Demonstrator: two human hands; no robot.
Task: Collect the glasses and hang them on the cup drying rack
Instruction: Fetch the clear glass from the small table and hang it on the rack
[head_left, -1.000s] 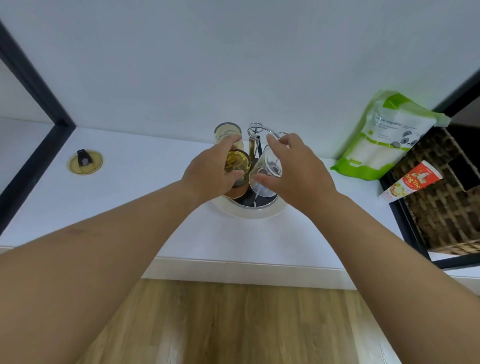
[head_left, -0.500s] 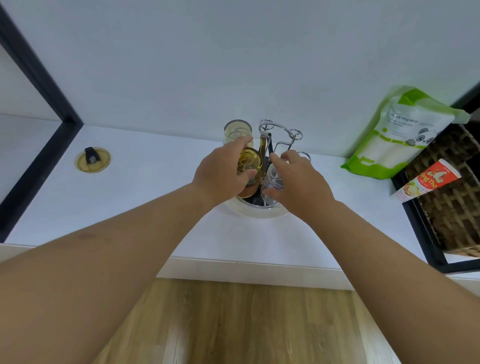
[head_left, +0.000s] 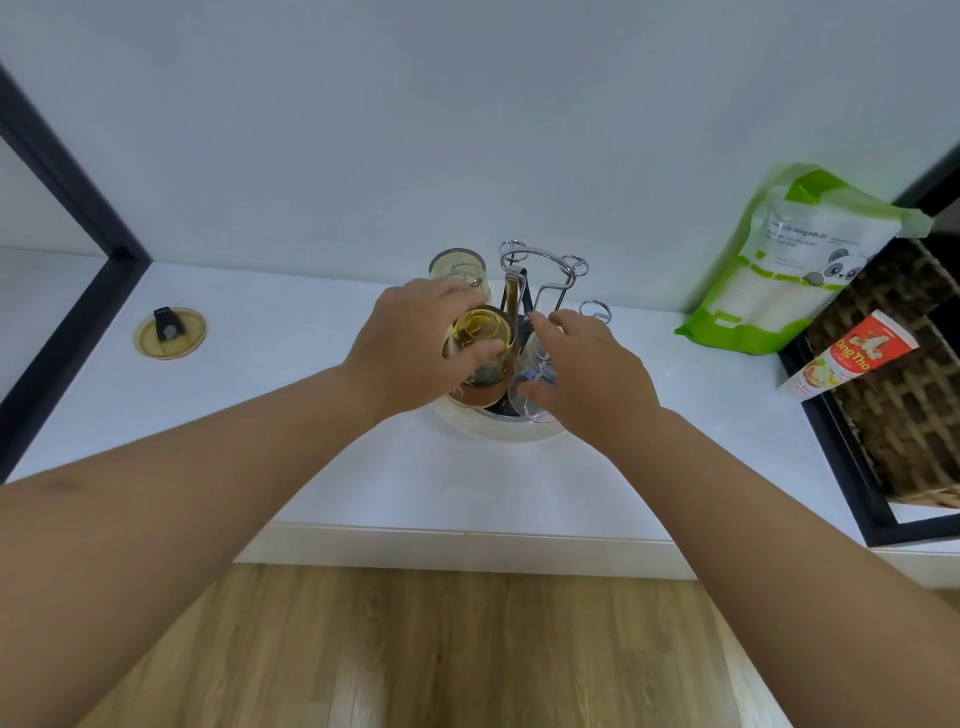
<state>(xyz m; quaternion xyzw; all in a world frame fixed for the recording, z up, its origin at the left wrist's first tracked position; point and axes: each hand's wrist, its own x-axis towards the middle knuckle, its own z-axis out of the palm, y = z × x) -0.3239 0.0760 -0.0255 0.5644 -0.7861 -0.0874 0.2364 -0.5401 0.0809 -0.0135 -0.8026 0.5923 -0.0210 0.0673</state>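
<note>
A chrome cup drying rack (head_left: 540, 270) with looped prongs stands in a round white base (head_left: 498, 428) on the white counter. My left hand (head_left: 410, 345) grips an amber glass (head_left: 483, 338), upside down over a prong on the rack's left side. My right hand (head_left: 587, 371) holds a clear glass (head_left: 530, 387), upside down and low on the rack's front right. Another pale amber glass (head_left: 457, 267) hangs upside down on the rack's back left prong.
A round amber lid with a black tab (head_left: 170, 331) lies on the counter at left. A green and white pouch (head_left: 789, 260) leans against the wall at right, beside a wicker basket (head_left: 904, 395) in a black frame holding a red and white tube (head_left: 852, 356).
My right hand has brought the clear glass down onto the rack's front right prong. My left hand has kept the amber glass on its prong. The view has shifted slightly.
</note>
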